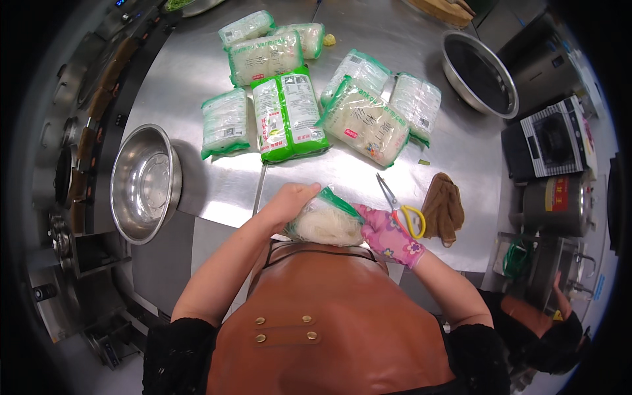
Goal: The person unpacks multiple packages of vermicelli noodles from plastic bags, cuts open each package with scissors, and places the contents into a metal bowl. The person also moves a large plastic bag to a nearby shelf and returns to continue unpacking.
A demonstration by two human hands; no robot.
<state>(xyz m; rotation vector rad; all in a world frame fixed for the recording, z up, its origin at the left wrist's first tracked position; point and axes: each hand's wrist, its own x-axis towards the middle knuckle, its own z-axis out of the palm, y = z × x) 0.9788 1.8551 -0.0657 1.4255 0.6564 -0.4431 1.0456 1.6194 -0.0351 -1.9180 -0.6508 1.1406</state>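
A clear plastic bag of white vermicelli (328,222) with a green edge is held against the front of my apron. My bare left hand (295,200) grips its upper left corner. On its right side, my right hand (390,232), in a pink flowered glove, holds the bag near the green strip. Scissors (395,205) with yellow and orange handles lie on the table beside that glove. A brown glove (443,210) rests to their right. Beyond my hands lie several vermicelli packs, among them a bright green one (289,116) and a clear one with green ends (368,123).
An empty steel basin (145,185) stands at the table's left edge. Another steel basin (480,74), dark inside, sits at the far right of the steel table (222,190). A round wooden board (444,12) lies at the back. Another person (538,326) is at the lower right.
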